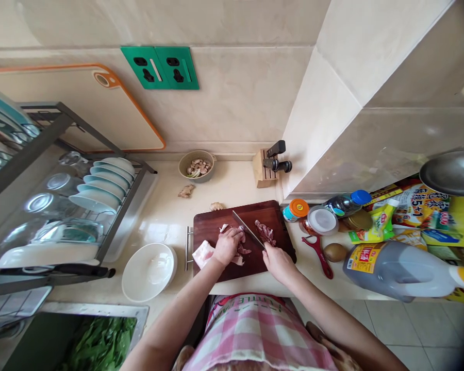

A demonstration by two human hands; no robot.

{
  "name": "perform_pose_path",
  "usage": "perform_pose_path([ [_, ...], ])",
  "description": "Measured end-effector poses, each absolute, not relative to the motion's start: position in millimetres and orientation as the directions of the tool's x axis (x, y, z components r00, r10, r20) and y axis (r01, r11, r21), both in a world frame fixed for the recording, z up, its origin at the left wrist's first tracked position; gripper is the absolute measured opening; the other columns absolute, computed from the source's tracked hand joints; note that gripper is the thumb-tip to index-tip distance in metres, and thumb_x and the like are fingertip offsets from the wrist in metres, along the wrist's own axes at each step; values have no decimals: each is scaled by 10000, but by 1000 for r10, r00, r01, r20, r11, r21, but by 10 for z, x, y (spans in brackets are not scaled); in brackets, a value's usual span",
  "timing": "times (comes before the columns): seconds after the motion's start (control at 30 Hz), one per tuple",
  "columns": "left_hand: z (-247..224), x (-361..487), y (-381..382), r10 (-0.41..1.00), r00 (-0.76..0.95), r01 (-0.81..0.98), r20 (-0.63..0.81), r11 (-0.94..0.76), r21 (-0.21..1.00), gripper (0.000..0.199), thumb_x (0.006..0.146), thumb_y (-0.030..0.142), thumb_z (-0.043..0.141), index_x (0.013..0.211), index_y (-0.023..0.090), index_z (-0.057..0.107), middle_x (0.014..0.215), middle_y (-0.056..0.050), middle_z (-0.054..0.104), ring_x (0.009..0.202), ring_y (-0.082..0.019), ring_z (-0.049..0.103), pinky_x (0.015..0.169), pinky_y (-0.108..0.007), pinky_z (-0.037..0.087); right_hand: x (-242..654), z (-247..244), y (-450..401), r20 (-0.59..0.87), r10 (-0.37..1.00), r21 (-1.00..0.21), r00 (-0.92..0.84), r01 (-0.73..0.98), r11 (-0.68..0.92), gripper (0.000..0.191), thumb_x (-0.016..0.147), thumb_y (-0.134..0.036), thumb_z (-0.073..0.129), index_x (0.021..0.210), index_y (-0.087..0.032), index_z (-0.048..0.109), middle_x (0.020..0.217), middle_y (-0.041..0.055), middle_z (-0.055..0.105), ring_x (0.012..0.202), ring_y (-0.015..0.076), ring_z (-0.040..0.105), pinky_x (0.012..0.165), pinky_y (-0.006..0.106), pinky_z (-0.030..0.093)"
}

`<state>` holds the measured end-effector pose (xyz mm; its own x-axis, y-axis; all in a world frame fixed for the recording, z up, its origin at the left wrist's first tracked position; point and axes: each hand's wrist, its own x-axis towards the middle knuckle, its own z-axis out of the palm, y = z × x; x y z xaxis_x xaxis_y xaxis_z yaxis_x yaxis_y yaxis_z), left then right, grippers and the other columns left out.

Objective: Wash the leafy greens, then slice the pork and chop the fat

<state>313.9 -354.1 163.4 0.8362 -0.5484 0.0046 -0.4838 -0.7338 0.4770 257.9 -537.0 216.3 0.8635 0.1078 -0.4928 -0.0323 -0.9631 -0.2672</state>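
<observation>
Here, the left hand's fingers press down, bunched, on the raw meat lying on the cutting board; the right hand has its fingers wrapped around the handle of a knife, whose blade slants between the two hands. Whether the edge touches the meat is hard to tell. Cut pieces lie on the board, right of the blade. Left of the board sits a white bowl; beyond it, a knife block; to its right, a red peeler.
</observation>
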Motion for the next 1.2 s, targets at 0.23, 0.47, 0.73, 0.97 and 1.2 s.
perform_pose_path([
  [0.23, 1654, 3112, -3531, -545, 838, -485, 0, -745, 459, 215, 822, 184, 490, 1001, 185, 610, 1119, -71, 582, 1038, -190, 506, 887, -323, 393, 2406, 2177, -5548, -433, 101, -268, 895, -20, -963, 206, 881, -233, 317, 959, -196, 504, 804, 47, 653, 699, 141, 623, 547, 219, 314],
  [0.47, 1684, 3129, -3658, -496, 868, -457, -15, -811, 365, 256, 822, 175, 478, 1049, 157, 595, 1038, -95, 608, 966, -216, 529, 848, -351, 402, 2250, 2285, -5403, -510, 42, -115, 859, -20, -993, 216, 892, -196, 295, 965, -177, 498, 806, 72, 640, 686, 177, 637, 508, 229, 336],
  [0.73, 1551, 3129, -3641, -499, 865, -477, 54, -782, 402, 222, 820, 164, 470, 979, 164, 625, 1025, -89, 611, 970, -212, 533, 874, -347, 400, 2273, 2330, -5332, -618, 54, -177, 784, -72, -982, 222, 887, -180, 299, 1007, -169, 486, 797, 88, 654, 722, 189, 641, 561, 238, 386],
  [0.97, 1600, 3114, -3681, -495, 868, -428, -40, -786, 446, 187, 824, 190, 473, 893, 174, 645, 970, -82, 619, 921, -204, 540, 845, -343, 404, 2900, 2229, -5077, -529, 111, -270, 841, -43, -962, 221, 878, -185, 287, 962, -166, 491, 871, 110, 661, 812, 202, 635, 618, 261, 409],
  [1.2, 1945, 3081, -3385, -383, 917, -285, -112, -826, 486, 160, 809, 231, 498, 867, 205, 645, 832, -42, 638, 812, -173, 571, 756, -282, 430, 2608, 2169, -5153, -494, 80, -168, 866, -5, -986, 212, 875, -187, 292, 965, -196, 484, 799, 70, 660, 701, 202, 643, 565, 260, 400],
])
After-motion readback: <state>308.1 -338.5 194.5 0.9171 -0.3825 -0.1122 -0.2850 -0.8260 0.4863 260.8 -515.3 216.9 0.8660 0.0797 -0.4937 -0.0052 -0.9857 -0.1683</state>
